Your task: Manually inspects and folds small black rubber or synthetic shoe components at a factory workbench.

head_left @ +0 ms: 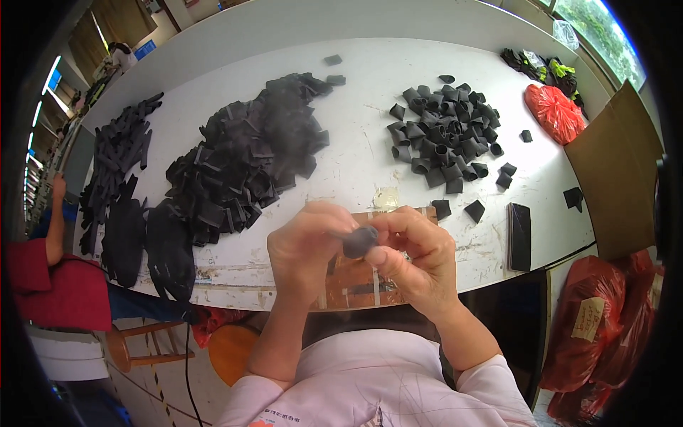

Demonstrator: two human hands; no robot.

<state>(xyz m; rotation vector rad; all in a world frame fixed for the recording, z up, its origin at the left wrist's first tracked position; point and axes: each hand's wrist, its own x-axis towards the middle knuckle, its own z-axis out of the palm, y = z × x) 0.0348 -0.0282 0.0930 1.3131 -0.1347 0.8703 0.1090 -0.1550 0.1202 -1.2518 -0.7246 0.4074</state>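
At the far left a seated person in a red top [53,288] sits beside the white bench [356,153], whose top is scuffed, stained and curved by the lens. On the bench's left part lie long, flat, matte black strips [117,146], and below them two large limp black sheets [146,245] hang toward the near edge. Next to these a broad heap of flat black cut pieces [249,153] spreads out, rectangular, overlapping and dull like rubber or thick fabric. In the middle foreground the left hand [306,245] is curled, its fingertips closed on one side of a small dark grey folded piece [359,240], soft-looking and rounded into a short tube; the right hand [416,252] pinches the same piece from the other side with thumb and forefinger, so both grips are closed on it, just above the bench's near edge over a brown taped patch [356,277]. Farther right a smaller pile of black rolled loops [448,135] lies on the bench, each curled into an open ring. Near the right edge rests a flat, glossy black rectangular slab [519,235], then a crinkled red plastic bag [555,110], a brown cardboard sheet [619,167], and more red bags [605,320] below.
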